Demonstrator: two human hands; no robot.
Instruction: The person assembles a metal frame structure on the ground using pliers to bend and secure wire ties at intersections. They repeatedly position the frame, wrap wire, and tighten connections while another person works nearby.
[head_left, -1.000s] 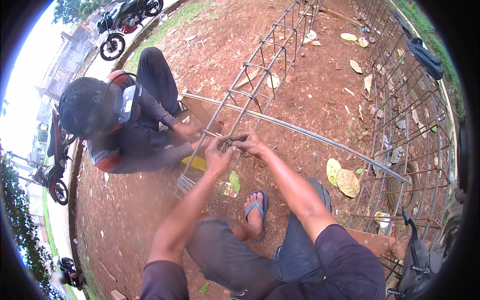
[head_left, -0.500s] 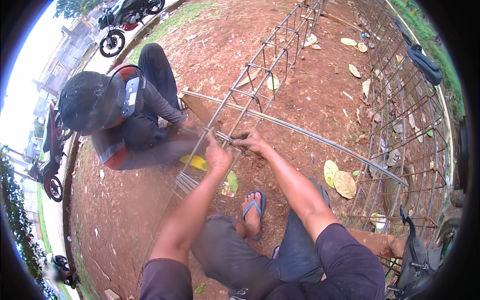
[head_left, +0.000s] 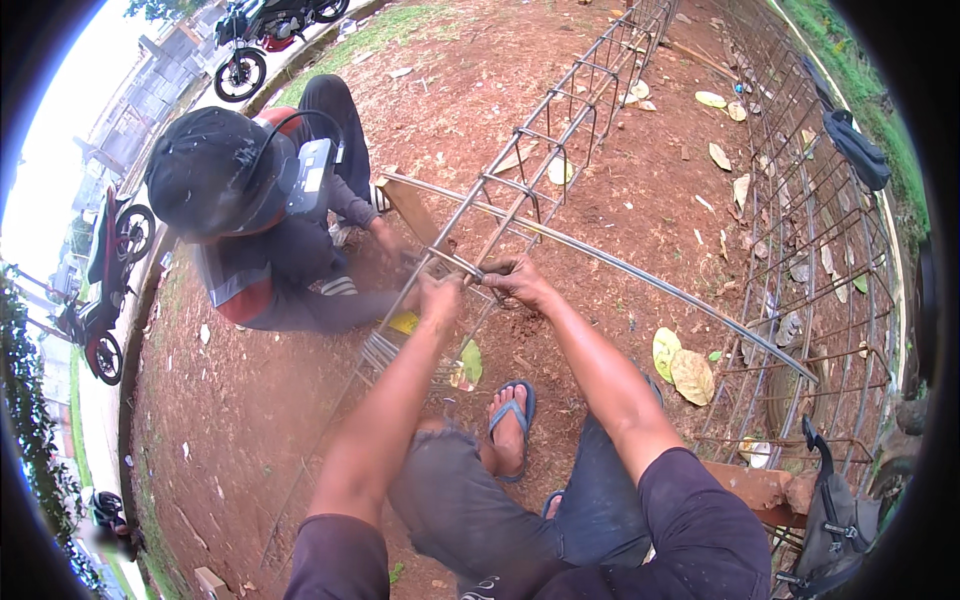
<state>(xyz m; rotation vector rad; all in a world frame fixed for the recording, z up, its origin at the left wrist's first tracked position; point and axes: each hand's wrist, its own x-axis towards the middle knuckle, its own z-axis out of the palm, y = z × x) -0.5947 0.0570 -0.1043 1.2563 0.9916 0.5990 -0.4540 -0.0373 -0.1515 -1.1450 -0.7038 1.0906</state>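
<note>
A long steel rebar cage (head_left: 517, 187) with square stirrups runs away from me toward the upper right. My left hand (head_left: 440, 296) is closed on a stirrup (head_left: 456, 262) at the cage's near part. Just right of it, my right hand (head_left: 515, 281) has its fingers pinched together where that stirrup meets a long bar. Whatever sits between those fingertips is too small to make out. Several more stirrups (head_left: 382, 352) are bunched at the near end, left of my left forearm. Long straight bars (head_left: 700, 306) pass crosswise under the cage.
A co-worker in a dark cap (head_left: 205, 170) crouches at the left, one hand (head_left: 387, 243) by the cage. A rebar mesh (head_left: 800, 260) stands along the right, with a grey bag (head_left: 838, 520) near me. Motorcycles (head_left: 110, 270) stand beyond the kerb. Dry leaves (head_left: 693, 377) lie on red soil.
The view has shifted slightly, moving the scene rightward. My left hand stays at the stirrup, and my right fingers remain at the joint. The co-worker's head has turned a little.
</note>
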